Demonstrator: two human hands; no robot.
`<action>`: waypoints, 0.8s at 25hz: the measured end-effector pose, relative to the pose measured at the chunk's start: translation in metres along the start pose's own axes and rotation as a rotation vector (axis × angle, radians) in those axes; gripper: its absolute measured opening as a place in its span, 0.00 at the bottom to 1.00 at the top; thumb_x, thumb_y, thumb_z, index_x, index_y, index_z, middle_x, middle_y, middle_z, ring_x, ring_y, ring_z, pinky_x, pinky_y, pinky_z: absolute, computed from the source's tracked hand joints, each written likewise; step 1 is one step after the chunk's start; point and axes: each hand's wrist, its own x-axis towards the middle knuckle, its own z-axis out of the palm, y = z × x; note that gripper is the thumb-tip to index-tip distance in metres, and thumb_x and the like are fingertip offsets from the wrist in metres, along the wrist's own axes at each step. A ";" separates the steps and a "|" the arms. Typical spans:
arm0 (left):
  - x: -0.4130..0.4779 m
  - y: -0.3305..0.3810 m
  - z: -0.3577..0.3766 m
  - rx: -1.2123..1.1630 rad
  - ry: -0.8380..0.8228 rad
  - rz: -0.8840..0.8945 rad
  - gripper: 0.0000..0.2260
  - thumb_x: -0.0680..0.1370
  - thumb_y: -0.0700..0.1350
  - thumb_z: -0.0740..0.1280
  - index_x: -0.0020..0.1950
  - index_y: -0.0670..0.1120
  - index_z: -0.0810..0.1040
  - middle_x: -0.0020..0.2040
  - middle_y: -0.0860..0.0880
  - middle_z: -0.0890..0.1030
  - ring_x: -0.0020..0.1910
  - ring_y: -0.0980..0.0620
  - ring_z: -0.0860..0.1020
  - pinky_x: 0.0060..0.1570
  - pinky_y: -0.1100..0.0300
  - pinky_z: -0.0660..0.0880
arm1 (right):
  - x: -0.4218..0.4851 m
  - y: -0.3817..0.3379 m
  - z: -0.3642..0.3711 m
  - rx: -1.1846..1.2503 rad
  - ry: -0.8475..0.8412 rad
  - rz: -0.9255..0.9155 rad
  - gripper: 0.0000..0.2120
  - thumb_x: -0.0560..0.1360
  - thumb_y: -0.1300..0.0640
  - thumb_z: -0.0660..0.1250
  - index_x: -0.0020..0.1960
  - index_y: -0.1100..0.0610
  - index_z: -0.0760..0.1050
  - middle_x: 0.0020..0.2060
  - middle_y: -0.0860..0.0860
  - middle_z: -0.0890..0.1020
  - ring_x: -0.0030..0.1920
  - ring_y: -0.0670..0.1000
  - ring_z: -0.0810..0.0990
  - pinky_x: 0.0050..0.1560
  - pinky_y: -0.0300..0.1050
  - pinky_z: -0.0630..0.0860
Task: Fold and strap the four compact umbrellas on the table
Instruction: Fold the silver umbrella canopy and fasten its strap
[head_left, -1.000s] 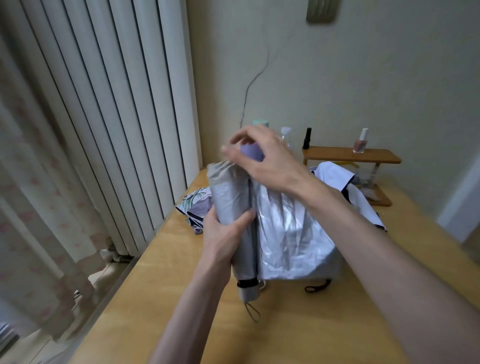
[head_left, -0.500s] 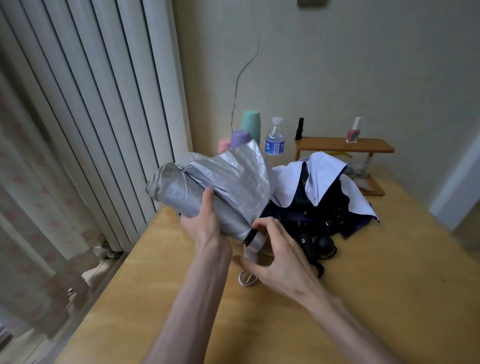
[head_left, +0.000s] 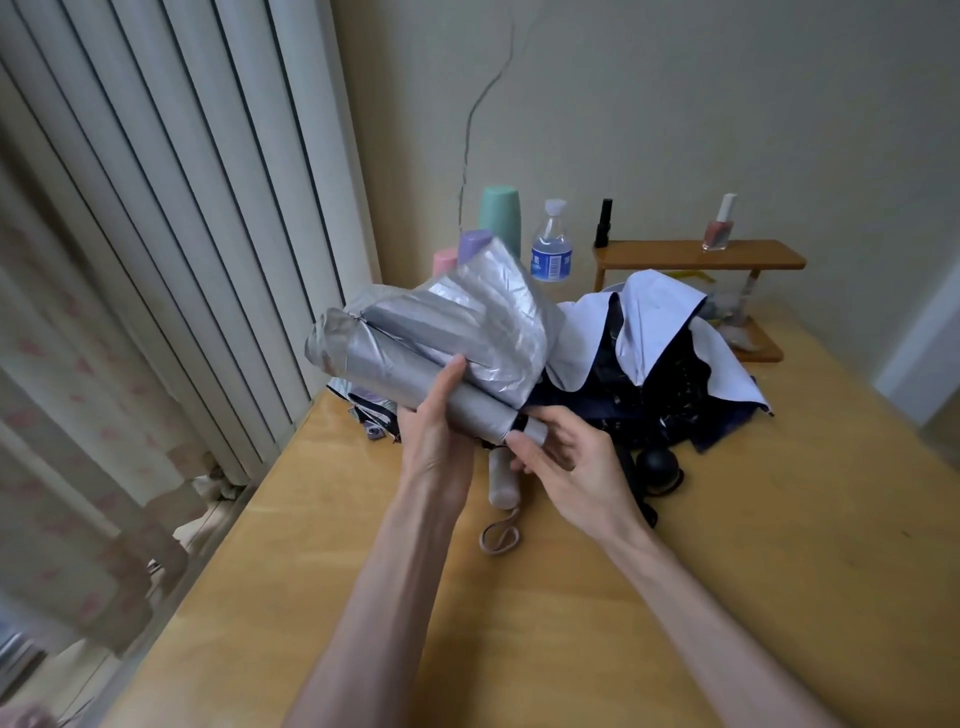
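I hold a silver compact umbrella (head_left: 415, 343) tilted above the wooden table (head_left: 779, 571), its top pointing up-left and part of its canopy still loose. My left hand (head_left: 431, 441) grips the rolled middle of it. My right hand (head_left: 561, 462) holds its handle end at the lower right. Behind lies an unfolded navy and white umbrella (head_left: 654, 353) with a black round handle (head_left: 657, 465). A pale umbrella handle with a loop strap (head_left: 503, 483) lies under my hands. A patterned purple umbrella (head_left: 371, 415) peeks out at the left.
Against the wall stand a green cup (head_left: 500, 213), a purple cup (head_left: 474, 244), a pink cup (head_left: 444, 262) and a water bottle (head_left: 551, 244). A small wooden shelf (head_left: 696, 257) carries nail polish bottles. Vertical blinds and a curtain hang on the left.
One second ago the silver umbrella stood upright with my right hand on its top. I have since tilted it top up-left, and my right hand has come down to the handle end.
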 end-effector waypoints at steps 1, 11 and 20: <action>0.001 -0.001 0.001 0.006 -0.015 -0.003 0.23 0.80 0.38 0.72 0.75 0.40 0.74 0.69 0.41 0.82 0.67 0.45 0.81 0.68 0.47 0.78 | 0.000 -0.002 -0.001 0.030 -0.011 0.027 0.09 0.82 0.54 0.70 0.56 0.60 0.81 0.41 0.54 0.87 0.40 0.53 0.85 0.45 0.44 0.81; 0.010 -0.009 0.011 -0.006 0.070 0.050 0.27 0.77 0.39 0.78 0.74 0.42 0.75 0.66 0.42 0.84 0.65 0.43 0.83 0.61 0.48 0.83 | 0.001 -0.007 -0.014 -0.011 -0.041 0.073 0.14 0.80 0.51 0.72 0.63 0.54 0.79 0.45 0.52 0.86 0.36 0.56 0.86 0.32 0.49 0.76; 0.013 -0.008 0.016 0.214 0.055 0.208 0.29 0.73 0.41 0.81 0.71 0.45 0.74 0.63 0.44 0.85 0.63 0.45 0.84 0.67 0.41 0.79 | 0.003 -0.013 -0.012 0.175 -0.105 0.198 0.21 0.83 0.44 0.66 0.59 0.63 0.77 0.44 0.57 0.84 0.41 0.61 0.84 0.34 0.48 0.74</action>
